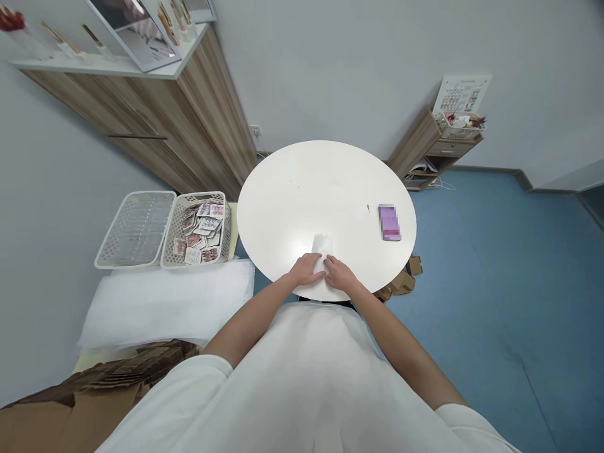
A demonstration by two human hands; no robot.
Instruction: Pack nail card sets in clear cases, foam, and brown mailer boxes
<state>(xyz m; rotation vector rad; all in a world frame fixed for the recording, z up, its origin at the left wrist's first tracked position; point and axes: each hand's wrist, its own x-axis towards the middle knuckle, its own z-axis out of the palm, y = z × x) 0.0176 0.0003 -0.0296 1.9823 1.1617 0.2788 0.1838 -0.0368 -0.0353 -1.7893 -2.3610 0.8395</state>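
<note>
A small folded piece of white translucent wrap point(323, 243) lies near the front edge of the round white table point(325, 170). My left hand point(306, 269) grips its left side, with the thumb pointing in across it. From the right, my right hand point(338, 274) holds the same wrap, fingers bent and thumb close to the left one. The two hands are almost touching. Whether anything is inside the wrap cannot be seen. Farther right on the table lies a purple phone-like rectangle point(389, 223), its surface blurred, with a tiny reddish piece point(369, 207) beside it.
Left of the table stand a white basket point(227, 226) of small printed packets and another basket point(101, 251) with clear plastic pieces. A stack of white sheets point(165, 305) and brown cardboard point(94, 402) lie nearer me. Cardboard boxes point(401, 283) sit under the table's right edge.
</note>
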